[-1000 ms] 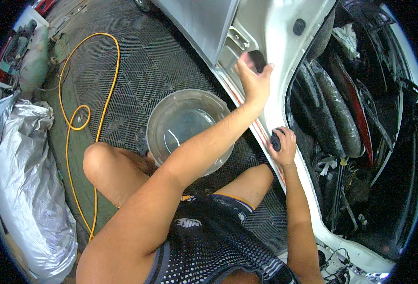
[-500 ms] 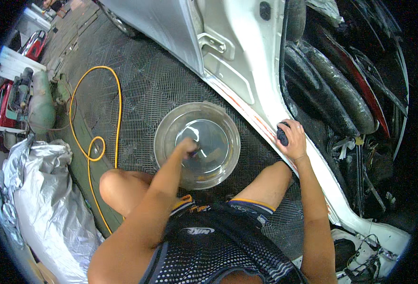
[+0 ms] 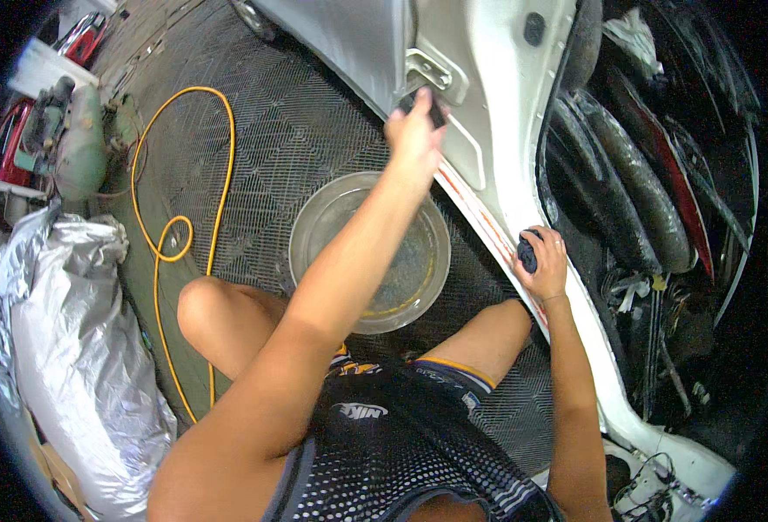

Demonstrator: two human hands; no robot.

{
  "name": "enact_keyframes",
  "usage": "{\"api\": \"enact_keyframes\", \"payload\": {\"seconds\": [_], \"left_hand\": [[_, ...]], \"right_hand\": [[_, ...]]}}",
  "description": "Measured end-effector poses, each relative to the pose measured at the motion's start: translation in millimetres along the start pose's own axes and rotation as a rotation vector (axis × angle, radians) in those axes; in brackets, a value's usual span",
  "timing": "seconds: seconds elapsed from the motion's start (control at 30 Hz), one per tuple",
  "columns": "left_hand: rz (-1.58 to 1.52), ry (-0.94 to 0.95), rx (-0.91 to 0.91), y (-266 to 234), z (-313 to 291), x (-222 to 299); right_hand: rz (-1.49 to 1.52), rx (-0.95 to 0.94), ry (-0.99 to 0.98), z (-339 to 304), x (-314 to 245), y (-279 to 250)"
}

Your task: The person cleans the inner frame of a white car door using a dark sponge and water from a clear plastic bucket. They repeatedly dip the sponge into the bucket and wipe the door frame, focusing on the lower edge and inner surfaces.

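Note:
My left hand (image 3: 414, 130) is closed on a dark block (image 3: 437, 111), at the lower front corner of the car's white door opening. Whether the block touches the metal I cannot tell. My right hand (image 3: 549, 265) grips a bunched dark cloth (image 3: 527, 252) on the white sill (image 3: 503, 252), which has an orange-red streak along it. Between my knees stands a round metal basin (image 3: 439, 287) with water in it. My left forearm crosses over the basin and hides part of it.
A yellow hose (image 3: 230, 165) loops over the dark floor mat at the left. Beyond it lie a silver cover (image 3: 88, 348) and a green compressor tank (image 3: 82, 143). Dark and red body parts (image 3: 654, 200) fill the car's inside at the right.
My left hand has come up out of the basin and moved forward and right to the door opening, with the dark block in it. My right hand stays on the sill with the cloth.

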State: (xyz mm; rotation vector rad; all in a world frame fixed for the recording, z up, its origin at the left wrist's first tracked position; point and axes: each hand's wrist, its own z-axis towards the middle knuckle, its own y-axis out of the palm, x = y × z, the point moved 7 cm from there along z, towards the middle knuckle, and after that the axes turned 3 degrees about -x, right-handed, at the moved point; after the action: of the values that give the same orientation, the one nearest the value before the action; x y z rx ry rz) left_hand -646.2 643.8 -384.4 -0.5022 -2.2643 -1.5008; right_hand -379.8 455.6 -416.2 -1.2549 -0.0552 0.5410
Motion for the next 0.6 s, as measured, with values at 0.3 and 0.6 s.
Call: {"api": "enact_keyframes", "payload": {"seconds": [0.3, 0.6], "left_hand": [[0.296, 0.447, 0.352, 4.3, 53.8, -13.4], [0.223, 0.412, 0.331, -0.8, 57.3, -0.3]], "right_hand": [[0.004, -0.009, 0.002, 2.9, -1.1, 6.3], [0.010, -0.007, -0.007, 5.4, -3.1, 5.4]]}}
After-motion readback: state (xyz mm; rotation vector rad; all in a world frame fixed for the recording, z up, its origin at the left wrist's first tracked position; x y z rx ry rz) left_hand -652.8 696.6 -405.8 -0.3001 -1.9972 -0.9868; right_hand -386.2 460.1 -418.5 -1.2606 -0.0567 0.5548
